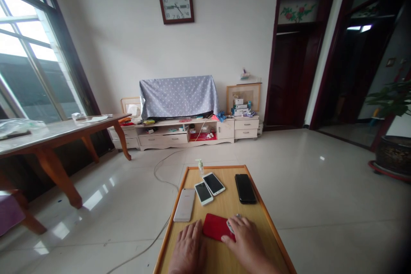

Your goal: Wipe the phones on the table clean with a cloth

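A red phone (215,227) lies face down on the small wooden table (266,239). My right hand (245,237) rests on its right end, fingers bent over a small pale crumpled cloth (230,226), mostly hidden beneath them. Flat on the tabletop, my left hand (188,246) has its fingers stretched out just left of the red phone. Beyond it lies a silver phone (184,204), back up. A white phone (204,192) touches or slightly overlaps a second white phone (214,183), both screen up. At the right is a black phone (245,189).
A clear pump bottle (201,168) stands at the small table's far edge. Across the floor is a low TV cabinet (163,139) with a cloth-covered object (180,96). A larger table (96,125) stands left; a potted plant (393,154) is right. A cable (157,233) runs along the floor.
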Available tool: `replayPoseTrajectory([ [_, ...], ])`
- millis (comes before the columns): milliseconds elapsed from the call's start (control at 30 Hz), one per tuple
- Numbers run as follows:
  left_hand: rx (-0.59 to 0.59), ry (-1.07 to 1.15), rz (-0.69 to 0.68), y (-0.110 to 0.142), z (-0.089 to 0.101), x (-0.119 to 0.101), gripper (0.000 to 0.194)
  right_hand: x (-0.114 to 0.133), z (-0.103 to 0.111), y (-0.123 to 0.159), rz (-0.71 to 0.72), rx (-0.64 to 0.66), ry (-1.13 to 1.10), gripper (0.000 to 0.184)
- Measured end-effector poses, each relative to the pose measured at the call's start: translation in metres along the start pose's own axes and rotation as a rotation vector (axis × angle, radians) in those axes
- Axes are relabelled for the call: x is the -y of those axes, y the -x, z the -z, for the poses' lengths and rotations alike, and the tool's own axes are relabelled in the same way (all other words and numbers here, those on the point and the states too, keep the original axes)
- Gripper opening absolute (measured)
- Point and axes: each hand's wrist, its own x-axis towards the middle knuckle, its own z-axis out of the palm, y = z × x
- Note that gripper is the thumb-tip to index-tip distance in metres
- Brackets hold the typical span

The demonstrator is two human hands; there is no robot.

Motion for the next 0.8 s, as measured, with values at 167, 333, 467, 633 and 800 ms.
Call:
replayPoseTrajectory([
  [167, -0.008, 0.0, -0.011, 0.002, 0.0, -0.001, 0.059, -0.001, -0.011, 0.021, -0.062, -0.064, 0.078, 0.053],
  [333, -0.023, -0.004, -0.117, 0.002, 0.003, 0.004, 0.054, -0.014, -0.022, 0.033, 0.009, -0.096, 0.047, 0.045],
  [467, 0.002, -0.002, -0.213, 0.004, 0.009, 0.003, 0.049, -0.018, -0.032, 0.04, 0.068, -0.122, -0.039, 0.041],
  [633, 0.022, -0.012, -0.214, 0.003, 0.011, 0.0, 0.054, 0.001, -0.046, 0.044, 0.077, -0.042, -0.102, 0.04],
  [800, -0.033, -0.019, -0.126, 0.003, 0.006, -0.001, 0.053, 0.026, -0.055, 0.046, 0.08, -0.073, -0.132, 0.034],
])
